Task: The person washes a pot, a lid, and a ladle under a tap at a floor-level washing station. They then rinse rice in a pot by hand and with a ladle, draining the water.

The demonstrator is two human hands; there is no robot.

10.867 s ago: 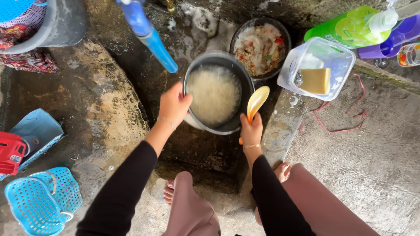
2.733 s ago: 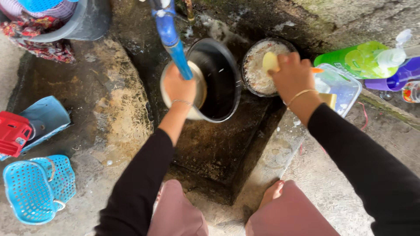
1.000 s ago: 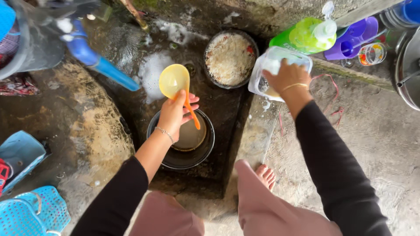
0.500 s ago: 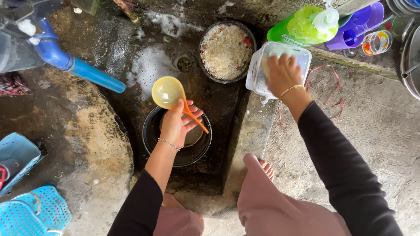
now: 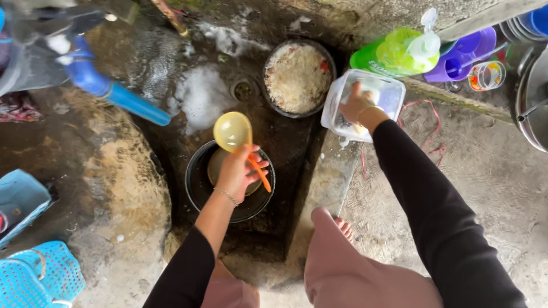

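Holding a yellow ladle (image 5: 232, 130) in my left hand (image 5: 238, 171), fingers closed on its orange handle, right over the black pot (image 5: 197, 185), which sits in the wet drain trough. My right hand (image 5: 354, 105) is inside a clear tub (image 5: 389, 94), up & to the right of the pot, curled on smth pale; can't tell what. Bowl (image 5: 297, 77) of rice scraps sits above the pot, green soap bottle (image 5: 394, 52) beyond the tub, blue hose (image 5: 123, 97) upper left of the pot.

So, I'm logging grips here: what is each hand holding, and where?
Left hand grips the yellow ladle by its orange handle. Right hand reaches inside the clear container; grip unclear.
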